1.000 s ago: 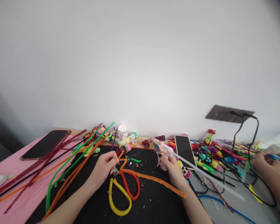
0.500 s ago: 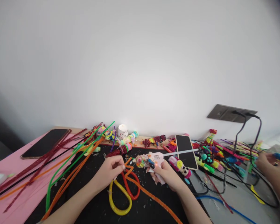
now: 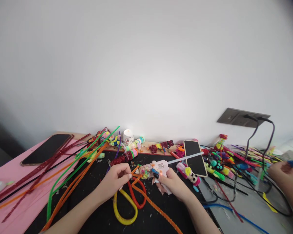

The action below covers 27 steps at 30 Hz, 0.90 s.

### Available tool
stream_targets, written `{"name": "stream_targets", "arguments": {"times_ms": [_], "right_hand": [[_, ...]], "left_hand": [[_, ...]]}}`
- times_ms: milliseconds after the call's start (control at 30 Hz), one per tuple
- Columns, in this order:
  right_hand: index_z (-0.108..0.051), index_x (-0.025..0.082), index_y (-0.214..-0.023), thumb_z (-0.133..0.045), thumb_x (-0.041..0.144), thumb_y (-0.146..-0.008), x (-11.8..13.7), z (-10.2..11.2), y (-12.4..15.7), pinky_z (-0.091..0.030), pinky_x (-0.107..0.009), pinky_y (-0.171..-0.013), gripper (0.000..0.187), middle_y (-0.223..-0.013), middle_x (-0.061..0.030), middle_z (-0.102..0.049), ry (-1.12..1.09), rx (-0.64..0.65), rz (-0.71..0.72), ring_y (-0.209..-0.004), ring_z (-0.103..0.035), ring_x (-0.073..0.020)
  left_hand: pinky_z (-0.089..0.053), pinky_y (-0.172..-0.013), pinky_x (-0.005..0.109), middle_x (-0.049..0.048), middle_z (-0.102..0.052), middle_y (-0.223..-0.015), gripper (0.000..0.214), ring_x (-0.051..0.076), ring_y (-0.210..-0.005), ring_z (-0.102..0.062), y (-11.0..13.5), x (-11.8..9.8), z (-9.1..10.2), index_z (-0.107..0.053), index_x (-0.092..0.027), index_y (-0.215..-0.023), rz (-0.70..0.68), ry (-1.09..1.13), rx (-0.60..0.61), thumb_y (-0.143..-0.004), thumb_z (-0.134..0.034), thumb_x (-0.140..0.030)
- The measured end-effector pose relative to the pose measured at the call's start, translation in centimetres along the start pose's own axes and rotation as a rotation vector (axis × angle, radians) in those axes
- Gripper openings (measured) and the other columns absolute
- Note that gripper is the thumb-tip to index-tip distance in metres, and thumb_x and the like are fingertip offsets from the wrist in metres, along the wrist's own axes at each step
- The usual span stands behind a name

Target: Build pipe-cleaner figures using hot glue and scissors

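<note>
Over the black mat point(image 3: 85, 204), the left hand point(image 3: 117, 180) pinches the bent end of an orange pipe cleaner point(image 3: 156, 208) between thumb and forefinger, its long tail slanting down toward the near edge. Close beside that bend is the fuzz-crusted front of a white glue gun point(image 3: 163, 166), its body gripped in the curled right hand point(image 3: 172, 185). From its back a pale glue stick point(image 3: 185, 158) crosses in front of a phone point(image 3: 194, 164). Yellow and red looped handles point(image 3: 124, 208) lie just below the left hand.
</note>
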State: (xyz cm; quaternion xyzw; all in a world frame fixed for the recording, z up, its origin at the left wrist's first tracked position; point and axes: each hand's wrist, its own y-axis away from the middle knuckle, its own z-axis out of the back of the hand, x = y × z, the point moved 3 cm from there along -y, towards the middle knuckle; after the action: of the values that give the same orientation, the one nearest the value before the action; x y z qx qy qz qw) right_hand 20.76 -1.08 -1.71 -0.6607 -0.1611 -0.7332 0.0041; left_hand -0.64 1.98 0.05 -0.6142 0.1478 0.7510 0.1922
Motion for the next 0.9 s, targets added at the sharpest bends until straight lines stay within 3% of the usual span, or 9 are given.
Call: {"name": "stream_targets", "arguments": {"times_ms": [900], "right_hand": [[-0.053, 0.013, -0.061, -0.057, 0.049, -0.075, -0.18, -0.14, -0.21, -0.031, -0.015, -0.033, 0.038, -0.043, 0.0043, -0.05, 0.038, 0.008, -0.012, -0.033, -0.04, -0.0044]], "left_hand": [[-0.028, -0.041, 0.018, -0.01, -0.036, -0.048, 0.017, 0.006, -0.04, -0.035, -0.02, 0.18, -0.17, -0.044, -0.017, -0.061, -0.001, 0.001, 0.028, -0.077, -0.049, -0.023]]}}
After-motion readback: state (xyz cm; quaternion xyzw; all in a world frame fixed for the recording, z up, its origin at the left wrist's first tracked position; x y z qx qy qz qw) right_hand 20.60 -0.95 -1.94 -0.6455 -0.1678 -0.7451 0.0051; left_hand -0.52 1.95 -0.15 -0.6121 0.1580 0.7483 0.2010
